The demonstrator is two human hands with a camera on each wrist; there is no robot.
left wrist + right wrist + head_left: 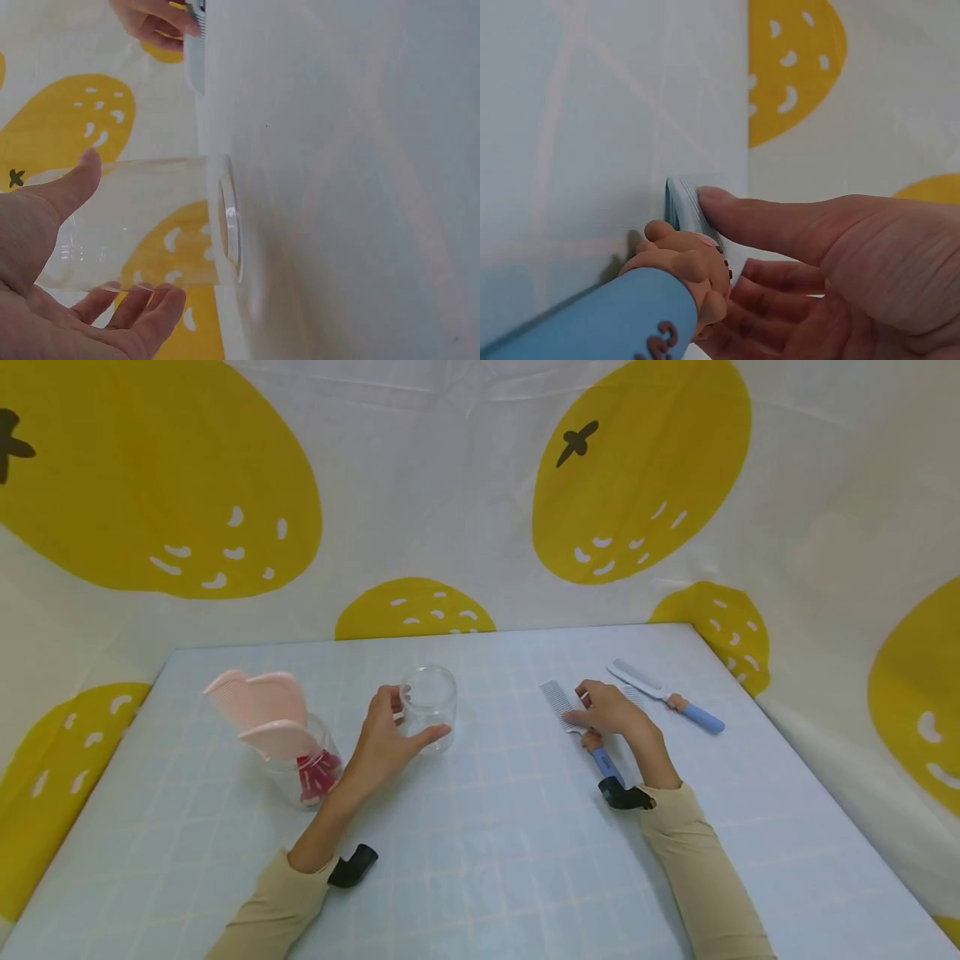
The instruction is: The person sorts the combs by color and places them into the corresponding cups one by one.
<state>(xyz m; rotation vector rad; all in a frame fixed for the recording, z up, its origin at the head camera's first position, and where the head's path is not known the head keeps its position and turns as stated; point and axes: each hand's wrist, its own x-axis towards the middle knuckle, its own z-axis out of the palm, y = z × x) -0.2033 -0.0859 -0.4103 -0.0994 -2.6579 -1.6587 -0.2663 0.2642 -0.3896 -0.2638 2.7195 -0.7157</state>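
The left hand (384,742) is curved around a clear jar (431,692), thumb on one side and fingers on the other, probably to keep so light and smooth a thing steady; the jar is upright near the table's middle, and whether its base touches cannot be told. At the jar's 3 o'clock, the right hand (618,714) leans over a blue-handled comb (557,700), thumb touching its toothed end and fingers somewhat apart; I cannot tell whether it grips. That comb points its teeth to 11 o'clock and its handle to 5, which seems to leave the toothed end the handier part to reach. Just beyond that hand, a second comb (701,718) lies with its handle toward 4 o'clock. At the clear jar's 8 o'clock, another jar (279,781) holds pink combs (279,697), wide heads up and fanned outward, likely because their narrow handles fit the mouth better.
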